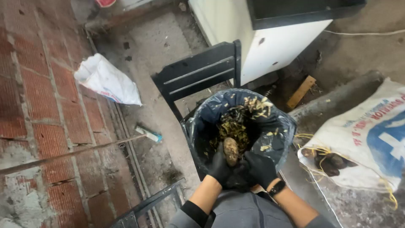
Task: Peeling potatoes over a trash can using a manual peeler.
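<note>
The potato (230,151) sits upright directly above the near rim of the bin (202,122), a black-lined container holding peelings (234,124). The gloved left hand (220,166) has its fingers clamped on the potato's lower end; whether the gloved right hand (259,169) grips anything cannot be told. Judged firm, moderately light, slippery where peeled: grip the lower end.

Two gloved hands (240,169), one potato (230,150), one bin (202,122), two sacks (107,80), one chair (198,71).

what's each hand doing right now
Left hand: gloved, closed on the potato over the bin.
Right hand: gloved, beside the potato; grip cannot be told.
</note>
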